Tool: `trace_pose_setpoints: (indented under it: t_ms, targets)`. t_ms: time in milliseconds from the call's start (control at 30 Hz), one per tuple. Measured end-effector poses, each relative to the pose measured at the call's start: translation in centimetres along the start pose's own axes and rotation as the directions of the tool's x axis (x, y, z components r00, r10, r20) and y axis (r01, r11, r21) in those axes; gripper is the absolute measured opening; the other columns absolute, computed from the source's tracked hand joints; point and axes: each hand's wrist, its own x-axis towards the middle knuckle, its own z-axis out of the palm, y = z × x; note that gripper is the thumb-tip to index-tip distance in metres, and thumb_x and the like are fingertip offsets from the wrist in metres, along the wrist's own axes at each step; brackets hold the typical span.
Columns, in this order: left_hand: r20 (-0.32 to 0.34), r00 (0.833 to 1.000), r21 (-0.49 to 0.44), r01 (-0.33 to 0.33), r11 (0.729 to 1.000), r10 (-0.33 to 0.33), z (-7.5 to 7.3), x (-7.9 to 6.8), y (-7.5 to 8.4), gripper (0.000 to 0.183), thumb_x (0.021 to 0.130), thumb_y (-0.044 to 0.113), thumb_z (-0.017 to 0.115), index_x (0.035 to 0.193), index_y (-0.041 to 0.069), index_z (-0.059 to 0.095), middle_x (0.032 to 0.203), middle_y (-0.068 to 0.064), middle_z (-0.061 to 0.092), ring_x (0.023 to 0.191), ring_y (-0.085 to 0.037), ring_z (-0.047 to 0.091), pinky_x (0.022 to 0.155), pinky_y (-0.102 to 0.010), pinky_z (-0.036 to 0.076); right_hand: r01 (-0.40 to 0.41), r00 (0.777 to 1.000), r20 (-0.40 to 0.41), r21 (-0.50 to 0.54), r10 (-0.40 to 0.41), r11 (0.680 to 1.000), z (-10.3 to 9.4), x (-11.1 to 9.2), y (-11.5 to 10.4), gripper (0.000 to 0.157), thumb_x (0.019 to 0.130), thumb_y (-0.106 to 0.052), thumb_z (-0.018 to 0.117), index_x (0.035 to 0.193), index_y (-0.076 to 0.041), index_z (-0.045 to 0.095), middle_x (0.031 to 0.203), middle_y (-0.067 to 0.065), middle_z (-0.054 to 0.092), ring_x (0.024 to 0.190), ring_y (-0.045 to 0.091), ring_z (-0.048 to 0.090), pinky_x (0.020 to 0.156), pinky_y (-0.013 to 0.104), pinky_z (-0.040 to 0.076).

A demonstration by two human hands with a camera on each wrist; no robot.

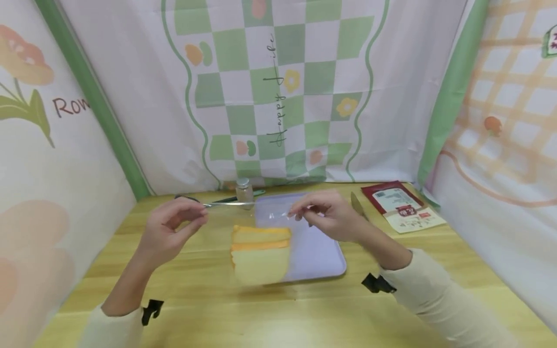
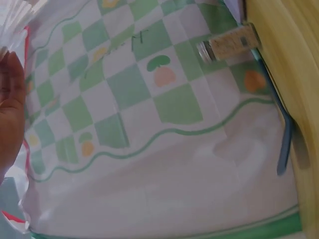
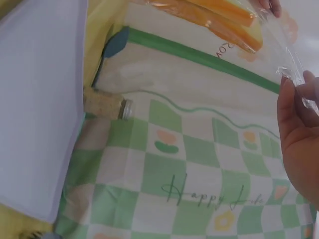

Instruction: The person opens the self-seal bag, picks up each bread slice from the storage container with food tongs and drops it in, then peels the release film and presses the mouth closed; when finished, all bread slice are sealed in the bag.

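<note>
A clear plastic bag (image 1: 273, 216) is stretched by its top edge between my two hands. My left hand (image 1: 167, 229) pinches the left end of that edge between thumb and fingers. At the other end, my right hand (image 1: 328, 215) pinches the film the same way. Below hang thick slices of bread (image 1: 261, 266) with orange-yellow crusts, seen in the right wrist view as bread (image 3: 214, 17) behind shiny film. The bread is over the left part of a lilac tray (image 1: 319, 256). In the left wrist view only part of the left hand (image 2: 11, 107) shows.
A small glass jar (image 1: 244, 192) with a pale lid stands at the back, beside a dark green-handled utensil (image 1: 226, 199). A knife (image 1: 358, 206) lies right of the tray. Further right is a red and cream packet (image 1: 402, 208). Printed curtains (image 1: 278, 96) enclose the wooden table (image 1: 196, 290).
</note>
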Motion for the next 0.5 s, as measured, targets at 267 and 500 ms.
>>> trace_pose_setpoints:
  t_ms: [267,500]
  targets:
    - [0.030,0.997,-0.006,0.070,0.998,-0.070,-3.4,-2.5,1.0,0.028,0.087,-0.002,0.071,0.102,-0.022,0.060,0.101,-0.013,0.070,0.093,-0.016,0.070,0.078,-0.024,0.058,-0.089,0.996,0.014,0.057,0.089,0.994,4.1,0.8,0.0,0.024,0.090,0.015,0.056,0.110,0.007,0.068,0.094,0.014,0.073,0.079,0.019,0.068,0.058,0.026,0.056]
    - [0.063,0.994,-0.119,0.102,0.988,-0.094,-5.8,-4.1,2.2,0.026,0.083,-0.017,0.068,0.105,-0.025,0.057,0.105,-0.017,0.069,0.093,-0.018,0.070,0.076,-0.024,0.058,-0.251,0.968,0.063,0.284,0.243,0.925,6.8,1.1,-0.6,0.023,0.093,0.012,0.057,0.113,0.009,0.066,0.096,0.023,0.072,0.079,0.018,0.069,0.059,0.029,0.057]
